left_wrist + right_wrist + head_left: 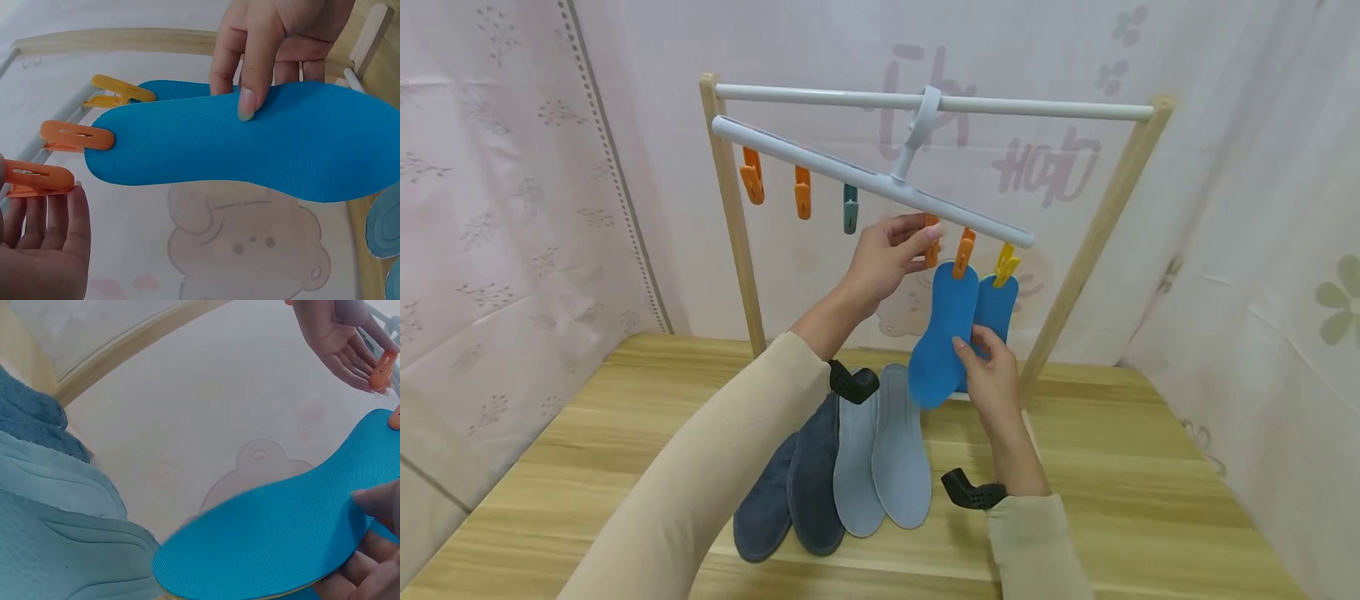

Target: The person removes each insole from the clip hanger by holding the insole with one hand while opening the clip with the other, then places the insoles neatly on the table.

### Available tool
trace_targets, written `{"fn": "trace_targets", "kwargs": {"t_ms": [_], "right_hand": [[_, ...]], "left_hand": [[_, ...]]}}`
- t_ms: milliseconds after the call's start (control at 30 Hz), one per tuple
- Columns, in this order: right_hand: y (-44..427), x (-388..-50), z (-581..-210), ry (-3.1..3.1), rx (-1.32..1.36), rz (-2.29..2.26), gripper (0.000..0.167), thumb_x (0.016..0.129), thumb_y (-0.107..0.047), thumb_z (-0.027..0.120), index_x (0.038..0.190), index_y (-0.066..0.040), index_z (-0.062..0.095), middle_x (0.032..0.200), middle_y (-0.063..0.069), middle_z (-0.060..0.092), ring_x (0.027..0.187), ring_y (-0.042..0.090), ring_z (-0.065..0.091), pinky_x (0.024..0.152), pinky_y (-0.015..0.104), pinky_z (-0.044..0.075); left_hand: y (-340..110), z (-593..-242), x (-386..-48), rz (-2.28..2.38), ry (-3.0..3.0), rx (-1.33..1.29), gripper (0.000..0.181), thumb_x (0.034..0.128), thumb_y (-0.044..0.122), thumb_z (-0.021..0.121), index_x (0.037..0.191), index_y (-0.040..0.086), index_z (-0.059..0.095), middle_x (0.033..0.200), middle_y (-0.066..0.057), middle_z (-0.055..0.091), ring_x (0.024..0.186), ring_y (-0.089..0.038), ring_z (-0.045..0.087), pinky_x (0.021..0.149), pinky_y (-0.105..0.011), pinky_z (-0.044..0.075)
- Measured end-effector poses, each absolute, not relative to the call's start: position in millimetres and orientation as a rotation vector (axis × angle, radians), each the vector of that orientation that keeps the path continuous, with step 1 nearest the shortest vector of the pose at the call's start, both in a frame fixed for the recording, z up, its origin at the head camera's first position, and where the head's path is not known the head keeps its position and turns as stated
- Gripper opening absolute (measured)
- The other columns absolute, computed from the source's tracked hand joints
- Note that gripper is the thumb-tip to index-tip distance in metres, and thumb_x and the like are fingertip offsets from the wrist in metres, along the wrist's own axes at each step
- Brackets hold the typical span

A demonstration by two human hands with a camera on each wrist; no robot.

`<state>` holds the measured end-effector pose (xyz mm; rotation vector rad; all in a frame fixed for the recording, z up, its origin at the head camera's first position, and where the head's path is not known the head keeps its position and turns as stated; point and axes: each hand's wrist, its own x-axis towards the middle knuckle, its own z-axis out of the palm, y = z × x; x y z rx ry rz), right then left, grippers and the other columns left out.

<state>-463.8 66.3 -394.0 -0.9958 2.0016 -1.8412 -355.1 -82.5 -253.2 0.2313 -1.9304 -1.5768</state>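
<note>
A white clip hanger (pixel 958 210) hangs tilted, its right end lower. My left hand (pixel 880 262) pinches an orange clip (pixel 932 246) on it between the thumb and the fingers. Just to the right, another orange clip (pixel 964 254) bites the top of a blue insole (pixel 946 325). My right hand (pixel 997 387) holds that insole by its right edge, thumb on the front face (pixel 250 103) and fingers behind. Behind it a second blue insole (pixel 1000 302) hangs from a yellow clip (pixel 1006 268), partly hidden.
Farther left on the hanger are two orange clips (pixel 802 193) and a green clip (pixel 850 208), holding nothing. Two light grey insoles (pixel 902 454) and two dark fuzzy insoles (pixel 816 483) lie on the wooden table (pixel 1120 500). A wooden-legged rack (pixel 1097 237) carries the hanger.
</note>
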Motion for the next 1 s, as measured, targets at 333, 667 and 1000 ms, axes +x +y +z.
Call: {"fn": "trace_targets", "kwargs": {"t_ms": [333,667,1000], "right_hand": [[76.1,-459.7,-389.6,1.909,-1.029,-1.862,0.044,0.107,-0.017,0.051,0.148,-0.002,0.043,0.141,0.024,0.056,0.128,0.036,0.057,0.108,0.036,0.050],[84.1,-464.5,-395.4,1.848,-1.147,-1.951,0.044,0.105,-0.023,0.056,0.144,-0.005,0.048,0.136,0.023,0.059,0.124,0.032,0.060,0.107,0.034,0.051],[93.4,-452.3,-376.4,1.944,-1.022,-1.861,0.039,0.107,-0.010,0.049,0.145,-0.001,0.046,0.139,0.023,0.058,0.126,0.033,0.059,0.106,0.030,0.051]], "left_hand": [[-76.0,-256.3,-355.7,-1.499,-1.941,0.238,0.052,0.1008,0.029,0.064,0.145,0.005,0.052,0.137,-0.010,0.062,0.122,-0.021,0.064,0.098,-0.033,0.058],[-71.6,-251.8,-365.6,-1.540,-1.991,0.253,0.053,0.0945,0.033,0.072,0.139,0.007,0.056,0.132,-0.009,0.065,0.117,-0.021,0.065,0.096,-0.033,0.058],[-63.8,-254.2,-384.0,-1.637,-1.944,0.311,0.047,0.0909,0.037,0.076,0.129,0.011,0.066,0.128,-0.005,0.067,0.113,-0.019,0.065,0.101,-0.037,0.056]]}}
